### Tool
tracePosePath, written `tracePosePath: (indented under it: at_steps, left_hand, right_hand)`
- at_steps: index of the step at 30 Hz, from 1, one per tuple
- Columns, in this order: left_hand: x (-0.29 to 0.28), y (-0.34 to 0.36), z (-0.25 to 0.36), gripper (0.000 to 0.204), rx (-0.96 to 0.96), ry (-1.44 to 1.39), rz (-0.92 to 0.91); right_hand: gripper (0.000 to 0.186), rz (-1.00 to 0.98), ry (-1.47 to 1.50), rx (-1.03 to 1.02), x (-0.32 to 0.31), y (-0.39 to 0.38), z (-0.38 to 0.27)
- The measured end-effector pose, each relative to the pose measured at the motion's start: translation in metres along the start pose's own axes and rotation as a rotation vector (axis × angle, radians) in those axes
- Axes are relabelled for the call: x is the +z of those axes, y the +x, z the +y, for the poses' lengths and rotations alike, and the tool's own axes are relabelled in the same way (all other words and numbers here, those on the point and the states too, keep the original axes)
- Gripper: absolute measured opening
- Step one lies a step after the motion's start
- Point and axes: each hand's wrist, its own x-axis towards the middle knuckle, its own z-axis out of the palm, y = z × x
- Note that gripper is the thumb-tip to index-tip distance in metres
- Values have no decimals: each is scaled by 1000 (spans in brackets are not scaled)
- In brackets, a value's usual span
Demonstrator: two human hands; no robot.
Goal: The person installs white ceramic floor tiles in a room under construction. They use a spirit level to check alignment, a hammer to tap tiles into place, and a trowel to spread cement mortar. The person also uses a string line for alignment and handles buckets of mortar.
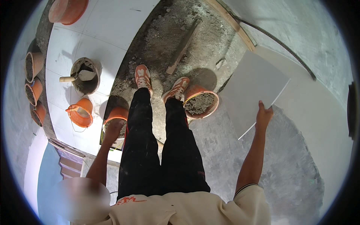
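Note:
My right hand (264, 113) grips the edge of a large, flat, light-grey tile (258, 78) out to my right, thumb on its face; the other fingers are hidden. The tile's thin white edge faces me. My left hand (113, 130) hangs at my left in front of an orange bucket (117, 111) with grey mix in it; its fingers are not clear, and I cannot tell whether it touches the bucket. Beside my right shoe stands another orange bucket (215, 105), filled with grey, crumbly mortar.
White floor tiles (101, 33) lie to the left, bearing a mortar bucket (97, 71) with a trowel (86, 75) and a smaller orange bucket (85, 106). Several buckets line the left wall. A wooden batten (183, 47) lies on rough ground ahead. A dark curved rod (277, 39) is at far right.

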Motion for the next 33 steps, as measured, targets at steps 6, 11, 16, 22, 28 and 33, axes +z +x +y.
tracePosePath:
  at_steps: [6,11,16,22,28,33]
  left_hand:
    - [70,-71,109,73,-142,-39,-89]
    - [95,-88,139,99,-202,55,-131]
    - [104,-87,140,97,-250,90,-114]
    - [111,-88,145,96,-245,82,-94]
    - [118,-89,139,98,-226,78,-92]
    - [119,-91,142,101,-191,56,-82]
  right_hand:
    - [39,4,4,32,20,64,82]
    - [40,21,-29,71,49,106,138]
    - [39,-1,-43,101,72,136,183]
    - [48,-104,98,262,86,158,213]
    - [53,-113,201,315,83,180,239]
    - [90,-149,178,528,58,199,265]
